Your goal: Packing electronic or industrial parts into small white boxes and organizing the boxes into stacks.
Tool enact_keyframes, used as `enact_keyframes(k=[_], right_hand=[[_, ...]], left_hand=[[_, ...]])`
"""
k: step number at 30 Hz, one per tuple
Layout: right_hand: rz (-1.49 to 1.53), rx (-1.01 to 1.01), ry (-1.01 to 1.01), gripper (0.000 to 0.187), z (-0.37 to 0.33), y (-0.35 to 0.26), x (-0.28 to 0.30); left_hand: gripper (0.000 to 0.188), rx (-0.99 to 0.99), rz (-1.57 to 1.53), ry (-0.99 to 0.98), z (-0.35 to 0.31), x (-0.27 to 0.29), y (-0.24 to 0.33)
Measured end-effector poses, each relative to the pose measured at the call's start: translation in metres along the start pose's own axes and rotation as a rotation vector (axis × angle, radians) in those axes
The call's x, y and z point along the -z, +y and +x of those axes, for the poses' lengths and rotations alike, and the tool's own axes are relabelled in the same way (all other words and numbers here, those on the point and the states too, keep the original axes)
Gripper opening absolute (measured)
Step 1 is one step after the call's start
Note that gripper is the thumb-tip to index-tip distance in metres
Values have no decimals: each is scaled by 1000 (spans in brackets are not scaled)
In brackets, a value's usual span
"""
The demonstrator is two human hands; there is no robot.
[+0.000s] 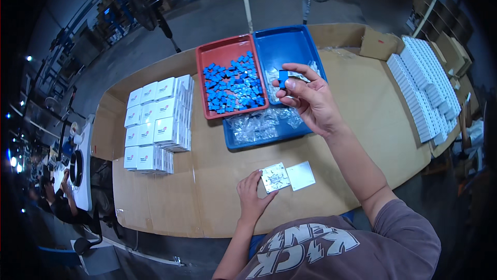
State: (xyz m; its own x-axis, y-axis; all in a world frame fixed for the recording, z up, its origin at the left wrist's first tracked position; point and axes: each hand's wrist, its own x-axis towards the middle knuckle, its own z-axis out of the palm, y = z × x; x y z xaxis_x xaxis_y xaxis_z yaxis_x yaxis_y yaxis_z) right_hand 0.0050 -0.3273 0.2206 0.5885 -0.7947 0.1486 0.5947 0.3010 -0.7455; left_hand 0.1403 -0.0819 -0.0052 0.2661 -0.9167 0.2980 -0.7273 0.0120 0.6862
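Note:
My right hand (317,99) is raised over the trays and pinches a small blue block-shaped plastic part (283,77) between thumb and fingers. Down on the cardboard surface, my left hand (251,197) grips the edges of a flat white square piece (275,177) with grey markings, thumb along its near side and fingers at its far-left corner. A plain white square panel (301,175) lies flat right beside it; whether the two are joined I cannot tell. Many similar blue parts (233,86) lie loose in a red tray (202,108) beyond my hands.
Blue trays (235,144) hold clear plastic bags (253,127). Stacked small white boxes (155,124) stand at left on the cardboard-covered table (222,218). White ridged stacks (424,88) sit at the right edge. Another person's arm (67,192) shows far left, and fans (142,13) stand behind.

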Motion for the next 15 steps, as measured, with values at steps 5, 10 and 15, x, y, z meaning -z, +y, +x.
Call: enact_keyframes(k=[5,10,15], right_hand=[[-102,47,29,45,-26,1,14],[-357,21,72,48,-36,27,34],[-411,-87,64,44,-65,89,74]], left_hand=[[80,63,18,22,-10,-9,7],[80,130,25,32,-22,-18,-1],[80,101,43,7,-15,-15,-2]])
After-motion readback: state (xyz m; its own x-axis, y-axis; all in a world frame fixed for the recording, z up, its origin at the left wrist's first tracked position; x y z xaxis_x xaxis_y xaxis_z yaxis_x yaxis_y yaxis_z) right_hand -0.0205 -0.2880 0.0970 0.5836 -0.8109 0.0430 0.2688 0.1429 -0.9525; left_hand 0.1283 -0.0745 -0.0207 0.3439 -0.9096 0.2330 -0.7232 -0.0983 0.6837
